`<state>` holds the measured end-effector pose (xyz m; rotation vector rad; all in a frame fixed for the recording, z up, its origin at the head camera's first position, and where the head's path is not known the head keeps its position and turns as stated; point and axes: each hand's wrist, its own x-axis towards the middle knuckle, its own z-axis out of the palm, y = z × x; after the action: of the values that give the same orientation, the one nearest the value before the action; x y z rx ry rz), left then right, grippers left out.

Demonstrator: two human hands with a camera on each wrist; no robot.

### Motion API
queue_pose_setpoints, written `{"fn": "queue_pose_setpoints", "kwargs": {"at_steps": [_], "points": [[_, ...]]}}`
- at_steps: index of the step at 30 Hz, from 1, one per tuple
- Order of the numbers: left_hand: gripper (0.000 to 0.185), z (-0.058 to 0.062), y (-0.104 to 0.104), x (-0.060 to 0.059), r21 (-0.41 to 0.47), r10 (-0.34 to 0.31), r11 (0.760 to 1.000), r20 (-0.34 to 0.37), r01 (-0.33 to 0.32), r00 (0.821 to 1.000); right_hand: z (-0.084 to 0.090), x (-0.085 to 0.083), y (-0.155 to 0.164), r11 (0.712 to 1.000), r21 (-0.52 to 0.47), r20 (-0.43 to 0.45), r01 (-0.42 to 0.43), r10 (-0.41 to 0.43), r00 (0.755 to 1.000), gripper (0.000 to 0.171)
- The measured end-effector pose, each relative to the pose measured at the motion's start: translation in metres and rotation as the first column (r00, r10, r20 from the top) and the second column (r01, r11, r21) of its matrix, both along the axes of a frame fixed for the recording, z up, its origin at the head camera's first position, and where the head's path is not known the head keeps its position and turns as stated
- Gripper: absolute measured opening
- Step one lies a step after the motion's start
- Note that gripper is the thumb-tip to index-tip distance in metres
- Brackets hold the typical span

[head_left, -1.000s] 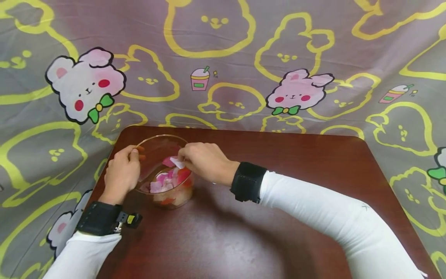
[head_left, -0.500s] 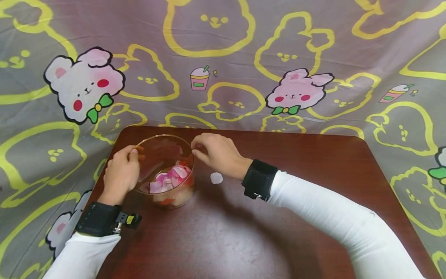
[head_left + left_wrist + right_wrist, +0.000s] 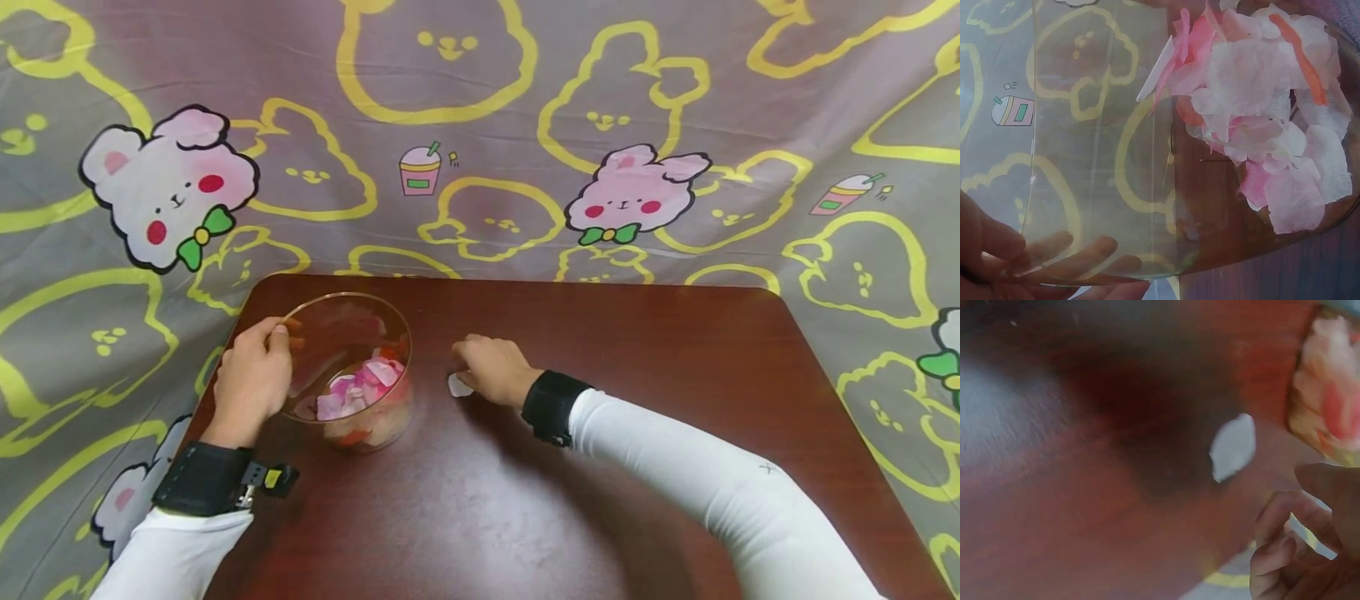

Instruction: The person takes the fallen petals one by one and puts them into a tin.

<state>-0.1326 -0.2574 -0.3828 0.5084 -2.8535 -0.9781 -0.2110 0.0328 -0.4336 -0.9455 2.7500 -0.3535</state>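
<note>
With my left hand (image 3: 251,371) I grip the gold rim of a tall clear glass vase (image 3: 311,354), thumb on one side and fingers showing through the wall. The vase stands on the table at the left, tilted in the head view. Pink, white and orange-red petals (image 3: 1254,81) lie heaped in its bottom. To the right of the vase a single white petal (image 3: 1234,449) lies flat on the table. My right hand (image 3: 491,368) hovers right beside this petal, fingers loosely bent and thumb apart in the right wrist view, with nothing between them.
The brown wooden table (image 3: 637,350) has rounded far corners. A grey cloth (image 3: 495,150) printed with yellow outlines and rabbit faces hangs behind it and along its sides. Each wrist wears a black strap (image 3: 555,407).
My right hand has left the vase's rim and come down rightward to the loose white petal, now partly behind it in the head view. My left hand keeps its grip on the rim.
</note>
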Motion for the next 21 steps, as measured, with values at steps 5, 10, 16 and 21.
{"fn": "queue_pose_setpoints", "kwargs": {"at_steps": [5,10,16,21], "points": [[0.051,0.000,0.000,0.000,-0.006,-0.003,1.000,-0.006,0.003,1.000,-0.019,0.003,-0.002,0.998,0.062,-0.012,0.021,-0.021,1.000,0.013],[0.050,0.000,0.001,0.001,-0.005,-0.007,1.000,-0.016,0.007,1.000,-0.035,0.007,0.000,0.997,0.075,-0.068,0.028,-0.023,0.997,0.002],[0.050,0.000,0.001,0.001,-0.002,-0.002,1.000,-0.020,0.002,1.000,-0.046,0.011,0.003,0.997,0.072,-0.159,0.002,0.009,0.987,0.005],[0.050,0.001,0.001,0.001,0.002,-0.001,1.000,-0.012,0.001,1.000,-0.047,0.011,0.003,0.996,0.093,-0.181,-0.004,0.021,0.983,0.007]]}}
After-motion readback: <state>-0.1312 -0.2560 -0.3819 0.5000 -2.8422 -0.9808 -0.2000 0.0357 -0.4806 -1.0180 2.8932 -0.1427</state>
